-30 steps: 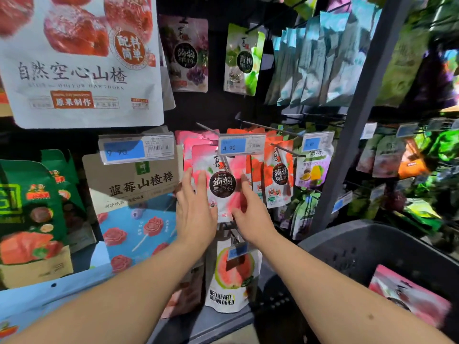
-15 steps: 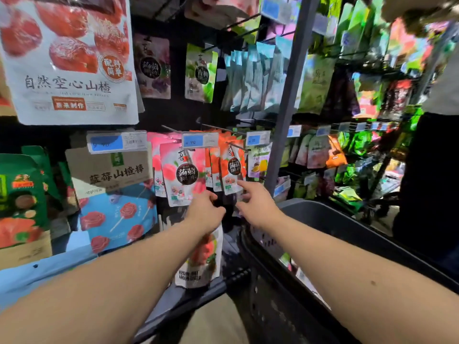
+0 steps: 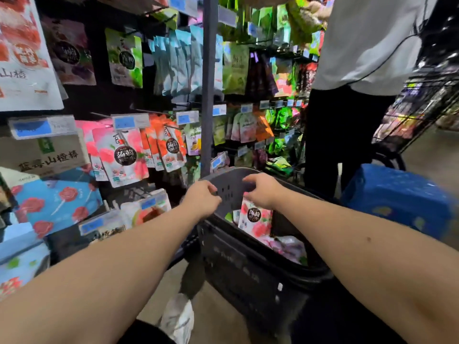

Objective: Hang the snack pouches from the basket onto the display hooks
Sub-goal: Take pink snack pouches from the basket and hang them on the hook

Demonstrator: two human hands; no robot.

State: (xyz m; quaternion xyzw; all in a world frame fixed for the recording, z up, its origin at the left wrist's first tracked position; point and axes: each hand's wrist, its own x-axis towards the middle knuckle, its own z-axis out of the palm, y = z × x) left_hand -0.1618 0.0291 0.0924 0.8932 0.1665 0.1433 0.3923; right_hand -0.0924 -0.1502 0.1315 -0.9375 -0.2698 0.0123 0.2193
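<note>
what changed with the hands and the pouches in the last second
Both hands left the hung pouch on the rack and swung right and down to the basket. The right hand now pinches the top of a pink pouch inside it; the left hand hovers by the basket's rim, holding nothing. The hung pouch stayed on its hook; the other packs look unchanged.

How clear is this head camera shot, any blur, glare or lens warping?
Head view: motion blur smears the price tags and hanging packs; the pink pouch the right hand pinches is soft but recognisable; the wide lens stretches both forearms; no strong glare.
</note>
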